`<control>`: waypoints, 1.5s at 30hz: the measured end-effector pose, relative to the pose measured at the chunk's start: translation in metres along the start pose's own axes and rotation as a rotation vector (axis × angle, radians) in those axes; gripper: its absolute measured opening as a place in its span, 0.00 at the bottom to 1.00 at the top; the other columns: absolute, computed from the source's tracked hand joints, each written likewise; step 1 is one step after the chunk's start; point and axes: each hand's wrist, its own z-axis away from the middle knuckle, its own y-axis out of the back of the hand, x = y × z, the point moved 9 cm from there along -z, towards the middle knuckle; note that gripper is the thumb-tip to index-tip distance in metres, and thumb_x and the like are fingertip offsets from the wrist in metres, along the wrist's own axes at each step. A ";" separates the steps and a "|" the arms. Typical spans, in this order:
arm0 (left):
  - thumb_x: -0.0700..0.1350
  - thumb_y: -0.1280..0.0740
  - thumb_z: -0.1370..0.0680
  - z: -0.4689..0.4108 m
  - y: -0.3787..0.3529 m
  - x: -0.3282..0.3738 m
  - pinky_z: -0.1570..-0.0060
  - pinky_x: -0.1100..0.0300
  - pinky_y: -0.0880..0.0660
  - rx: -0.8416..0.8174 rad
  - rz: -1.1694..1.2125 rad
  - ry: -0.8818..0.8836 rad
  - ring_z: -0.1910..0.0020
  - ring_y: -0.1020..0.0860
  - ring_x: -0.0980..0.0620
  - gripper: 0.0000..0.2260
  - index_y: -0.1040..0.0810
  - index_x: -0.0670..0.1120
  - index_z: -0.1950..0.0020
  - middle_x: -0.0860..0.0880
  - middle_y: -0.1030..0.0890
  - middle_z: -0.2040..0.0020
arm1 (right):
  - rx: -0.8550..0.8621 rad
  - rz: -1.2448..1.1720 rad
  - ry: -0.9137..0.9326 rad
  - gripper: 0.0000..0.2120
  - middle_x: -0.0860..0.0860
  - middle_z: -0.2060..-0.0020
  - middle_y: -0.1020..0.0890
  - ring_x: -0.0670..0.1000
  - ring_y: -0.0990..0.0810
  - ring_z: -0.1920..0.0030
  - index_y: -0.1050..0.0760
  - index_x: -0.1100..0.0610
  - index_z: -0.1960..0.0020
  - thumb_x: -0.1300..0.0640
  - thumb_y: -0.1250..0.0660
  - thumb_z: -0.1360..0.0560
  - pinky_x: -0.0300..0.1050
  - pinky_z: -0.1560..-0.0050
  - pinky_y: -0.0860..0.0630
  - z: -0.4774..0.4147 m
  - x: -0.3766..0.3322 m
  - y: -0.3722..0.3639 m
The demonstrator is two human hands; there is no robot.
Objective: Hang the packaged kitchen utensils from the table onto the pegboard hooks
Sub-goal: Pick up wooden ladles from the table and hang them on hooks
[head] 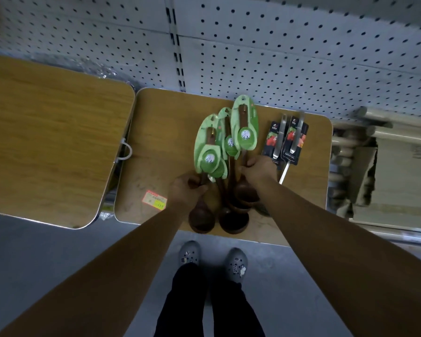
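Wooden ladles (233, 221), handles half hidden under green cards (243, 127); my left hand (187, 188) grips one, my right hand (258, 167) another.

both arms outstretched, left hand (185, 189) curled round the left ladle (201, 219), right hand (257, 168) round the right ladle (244, 128)

Left of frame: wood-grain panel (46, 142) with rounded corners and a metal edge, and a white loop handle (126, 152) on its right side. Crumpled clear plastic wrap (95, 69) sticks out behind its upper edge. Lower centre-left: red and yellow price sticker (155, 201), print too blurred to read. Bottom centre: grey clogs, left (189, 254) and right (236, 262), with small charms, below black trousers (204, 300), standing on grey floor (58, 251). Right edge: pale cardboard box (399, 166), with blurred light-coloured tubes (345, 142) just beside it.
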 end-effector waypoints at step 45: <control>0.39 0.25 0.27 0.374 -0.086 0.236 0.41 0.51 0.22 -0.338 0.310 -0.421 0.45 0.18 0.51 0.16 0.18 0.46 0.39 0.49 0.15 0.46 | 0.246 -0.983 0.224 0.09 0.61 0.58 0.14 0.55 0.13 0.60 0.18 0.63 0.52 0.72 0.35 0.22 0.51 0.52 0.16 0.381 0.211 0.313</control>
